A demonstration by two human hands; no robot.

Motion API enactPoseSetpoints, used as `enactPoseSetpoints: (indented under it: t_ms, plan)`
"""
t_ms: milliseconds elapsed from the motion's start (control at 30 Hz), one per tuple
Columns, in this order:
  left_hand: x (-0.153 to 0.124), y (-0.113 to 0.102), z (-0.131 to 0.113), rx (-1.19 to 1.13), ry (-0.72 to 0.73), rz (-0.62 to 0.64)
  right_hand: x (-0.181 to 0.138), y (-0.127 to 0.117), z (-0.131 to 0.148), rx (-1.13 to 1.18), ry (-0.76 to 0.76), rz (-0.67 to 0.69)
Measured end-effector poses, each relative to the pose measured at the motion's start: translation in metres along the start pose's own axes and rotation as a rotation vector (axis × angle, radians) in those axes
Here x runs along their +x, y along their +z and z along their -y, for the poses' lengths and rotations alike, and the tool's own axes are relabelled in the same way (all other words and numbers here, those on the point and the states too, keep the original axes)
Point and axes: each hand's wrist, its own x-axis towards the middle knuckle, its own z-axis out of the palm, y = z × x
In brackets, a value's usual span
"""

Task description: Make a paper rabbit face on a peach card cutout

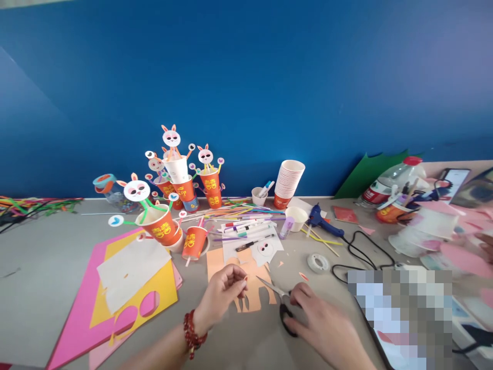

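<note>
My left hand (221,290), with a red bead bracelet at the wrist, is pinched on a small orange-and-white paper piece (246,278); most of it is hidden by the fingers. Black-handled scissors (274,288) are in my right hand (318,313), their tips toward the left hand. Light orange paper (252,303) with cut-out gaps lies on the table beneath the left fingers and scissor tips. Just right of the scissors lies a small ear-shaped paper piece (304,276). A white paper rabbit face (265,248) rests beyond the orange paper.
Orange cups with rabbit figures (159,228) stand at back left, near pink and yellow sheets (82,288). Markers (250,227), a cup stack (289,180), a blue glue gun (325,223) and a tape roll (318,263) lie beyond my hands. Another person's hand (486,245) shows at far right.
</note>
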Motion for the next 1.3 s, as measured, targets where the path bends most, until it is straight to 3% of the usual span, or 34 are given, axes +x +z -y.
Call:
enactPoseSetpoints:
  t_ms: [267, 467, 533, 600, 667, 733, 867, 1033, 1167, 1300]
  plan:
    - [-0.008, 0.005, -0.004, 0.233, 0.156, -0.023, 0.024, 0.011, 0.052, 0.571, -0.114, -0.068]
    - [-0.015, 0.007, -0.008, 0.32, 0.176, 0.021, 0.038, 0.032, 0.059, 0.863, -0.127, -0.056]
    - [-0.016, 0.001, -0.01, 0.407, 0.205, 0.048, 0.039, 0.034, 0.057, 0.872, -0.131, -0.047]
    - [-0.014, -0.013, -0.014, 0.617, 0.333, -0.013, 0.04, 0.031, 0.051, 0.878, -0.119, -0.055]
    - [-0.009, -0.035, -0.017, 0.879, 0.533, -0.232, 0.041, 0.027, 0.043, 0.888, -0.085, -0.082]
    - [-0.002, -0.06, -0.018, 1.079, 0.595, -0.418, 0.043, 0.023, 0.031, 0.887, -0.046, -0.112]
    - [0.008, -0.092, -0.007, 1.376, 0.596, -0.524, 0.045, 0.015, 0.003, 0.754, -0.003, -0.167]
    - [0.014, -0.092, 0.009, 1.481, 0.631, -0.557, 0.049, 0.001, -0.031, 0.421, 0.053, -0.192]
    - [0.022, -0.09, 0.01, 1.502, 0.568, -0.562, 0.053, -0.009, -0.048, 0.353, 0.026, -0.081]
    - [0.025, -0.093, 0.008, 1.48, 0.567, -0.585, 0.056, -0.01, -0.053, 0.291, 0.042, -0.058]
